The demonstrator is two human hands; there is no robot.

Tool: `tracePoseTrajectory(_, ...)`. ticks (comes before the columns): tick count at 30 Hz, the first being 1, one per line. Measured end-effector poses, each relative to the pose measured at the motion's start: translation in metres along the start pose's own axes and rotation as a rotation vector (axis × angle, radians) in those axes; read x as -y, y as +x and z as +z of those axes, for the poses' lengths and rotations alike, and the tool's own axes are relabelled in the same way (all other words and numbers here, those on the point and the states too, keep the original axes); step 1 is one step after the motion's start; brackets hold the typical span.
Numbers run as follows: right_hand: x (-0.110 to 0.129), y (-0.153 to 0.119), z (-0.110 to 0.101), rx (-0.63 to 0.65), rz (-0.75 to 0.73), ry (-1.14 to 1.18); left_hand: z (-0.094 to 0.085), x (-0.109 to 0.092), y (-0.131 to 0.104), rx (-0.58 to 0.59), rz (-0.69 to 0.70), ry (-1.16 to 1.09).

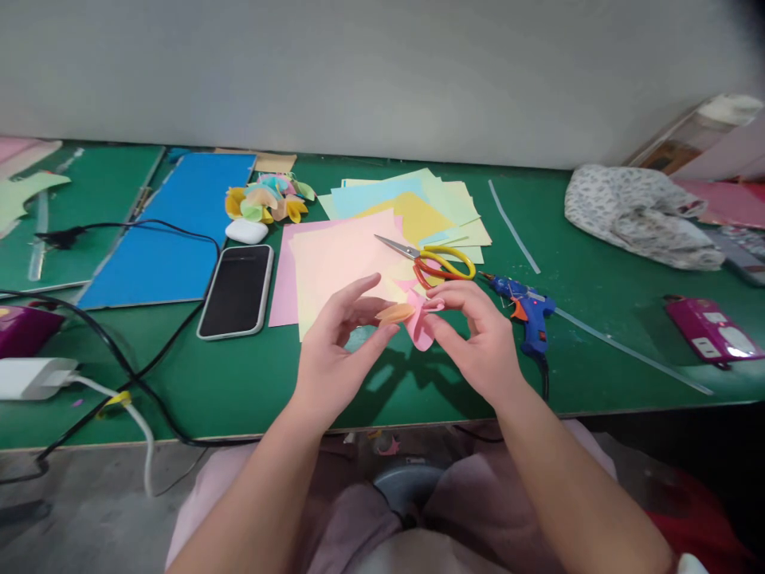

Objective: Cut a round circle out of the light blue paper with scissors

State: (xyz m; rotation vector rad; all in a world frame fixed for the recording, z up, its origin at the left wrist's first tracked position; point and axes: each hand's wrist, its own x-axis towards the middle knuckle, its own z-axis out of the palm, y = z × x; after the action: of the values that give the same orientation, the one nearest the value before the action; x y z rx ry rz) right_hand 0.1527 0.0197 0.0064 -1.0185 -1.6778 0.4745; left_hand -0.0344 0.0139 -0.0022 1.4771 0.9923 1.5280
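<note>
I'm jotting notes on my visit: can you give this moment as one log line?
left hand: holds orange paper | right hand: holds pink paper | beyond hands: scissors on paper sheets | right side: glue gun

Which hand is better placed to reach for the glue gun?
Probably the right hand: the blue glue gun lies just to its right, while the left hand is farther away, beyond the pink paper piece.

Forearms (268,486) aslant inward, left grip (335,347) and right grip (483,341) near each other, both in a fingertip pinch
</note>
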Motion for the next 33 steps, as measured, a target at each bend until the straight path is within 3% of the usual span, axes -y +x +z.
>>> tracePoseTrajectory(6, 0.002, 0.0, -0.001, 0.023, 0.01, -0.008, 0.004, -0.003, 0.0, -0.051, 0.015, 0.037)
tracePoseTrajectory(12, 0.003, 0.001, -0.002, 0.036, 0.002, -0.029, 0.003, 0.001, -0.001, -0.029, 0.024, 0.096)
tracePoseTrajectory(14, 0.003, 0.002, -0.002, 0.012, -0.002, -0.044, 0.002, 0.003, -0.001, -0.044, 0.104, 0.196)
tracePoseTrajectory(18, 0.003, 0.003, -0.001, -0.031, -0.017, -0.108, 0.003, 0.002, -0.003, -0.135, 0.441, 0.535)
tracePoseTrajectory(22, 0.003, 0.002, 0.0, -0.031, -0.06, -0.163, 0.009, -0.001, -0.007, -0.083, 0.642, 0.787)
tracePoseTrajectory(27, 0.001, 0.0, 0.002, -0.038, -0.103, -0.221, 0.013, 0.002, -0.01, -0.082, 0.65, 0.875)
tracePoseTrajectory(33, -0.001, 0.002, 0.001, -0.042, -0.112, -0.202, 0.009, -0.002, -0.006, -0.119, 0.611, 0.686)
